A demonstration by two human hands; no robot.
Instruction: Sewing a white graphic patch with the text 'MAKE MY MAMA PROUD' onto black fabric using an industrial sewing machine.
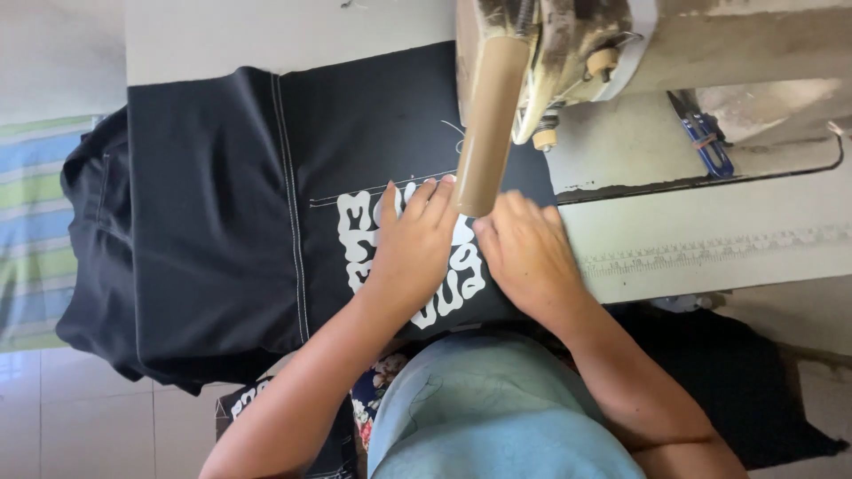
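Observation:
A black garment [213, 213] with white stitching lines and a white printed design [359, 231] lies spread on the sewing table. My left hand [415, 244] rests flat on the printed part, fingers pointing towards the machine. My right hand [524, 253] presses flat on the fabric just beside it, below the sewing machine head [550, 53]. A tan cylindrical part of the machine [488, 124] hangs over the fingertips of both hands. The needle area is hidden behind it.
The pale table top [710, 239] carries a measuring scale along its front edge. Blue-handled snips [706, 142] lie beside the machine. More black fabric [754, 390] hangs at the right, and a striped cloth [35, 231] lies at the left above the tiled floor.

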